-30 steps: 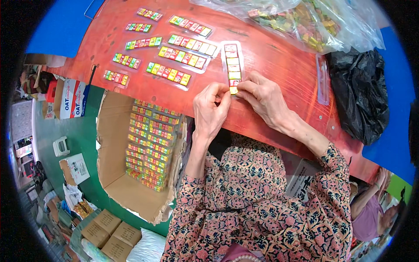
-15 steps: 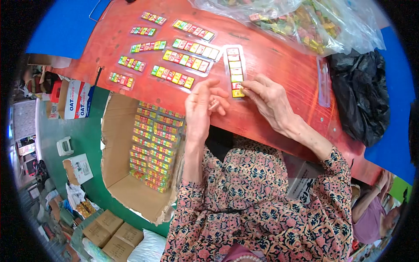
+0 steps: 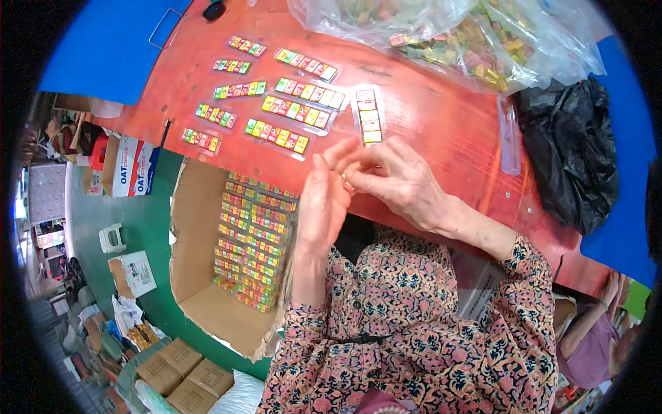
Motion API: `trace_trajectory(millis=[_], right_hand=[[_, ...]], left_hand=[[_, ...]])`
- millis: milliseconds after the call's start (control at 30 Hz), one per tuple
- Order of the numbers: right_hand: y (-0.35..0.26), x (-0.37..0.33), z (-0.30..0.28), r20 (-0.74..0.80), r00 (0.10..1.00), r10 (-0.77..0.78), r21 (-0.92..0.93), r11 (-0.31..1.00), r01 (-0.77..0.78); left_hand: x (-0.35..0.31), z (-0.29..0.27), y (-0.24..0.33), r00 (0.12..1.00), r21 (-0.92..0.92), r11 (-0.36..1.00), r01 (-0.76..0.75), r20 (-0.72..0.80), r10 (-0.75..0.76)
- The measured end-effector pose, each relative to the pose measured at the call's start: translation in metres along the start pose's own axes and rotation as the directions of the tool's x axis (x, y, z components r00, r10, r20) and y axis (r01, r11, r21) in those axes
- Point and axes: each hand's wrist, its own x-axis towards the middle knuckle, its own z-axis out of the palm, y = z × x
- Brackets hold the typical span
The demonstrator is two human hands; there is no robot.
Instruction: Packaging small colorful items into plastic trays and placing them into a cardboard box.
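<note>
My left hand (image 3: 323, 207) is half curled above the table's near edge, palm turned toward my right hand. What lies inside its fingers is mostly hidden. My right hand (image 3: 403, 181) meets it, thumb and forefinger pinched at a tiny yellow piece (image 3: 347, 181) between the two hands. Just beyond them stands a clear plastic tray (image 3: 369, 114) filled with a column of small red, white and yellow wrapped pieces; its near end is behind my right fingers. To the left, several similar filled trays (image 3: 277, 136) lie in two loose columns on the red table (image 3: 441, 138).
A clear bag (image 3: 483, 48) of colourful small pieces sits at the far right. Beside it are a black plastic bag (image 3: 569, 152) and empty clear trays (image 3: 509, 134). Below the table's left edge, an open cardboard box (image 3: 196, 241) holds many filled trays. A person in purple (image 3: 589, 345) is at lower right.
My right hand has left the tray's near end and moved left and toward me, meeting my left hand's fingers. My left hand has lowered slightly. The view has shifted a little.
</note>
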Motion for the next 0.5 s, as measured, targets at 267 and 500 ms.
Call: trace_trajectory(millis=[267, 500], right_hand=[[0.011, -0.007, -0.009, 0.036, 0.947, 0.32, 0.344, 0.886, -0.312], [0.006, -0.006, -0.013, 0.189, 0.841, 0.507, 0.519, 0.675, -0.524]], left_hand=[[0.003, 0.0, -0.012, 0.995, -0.181, 0.981, 0.074, 0.08, -0.06], [0.003, 0.006, -0.019, 0.988, 0.033, 0.999, 0.02, -0.153, -0.015]])
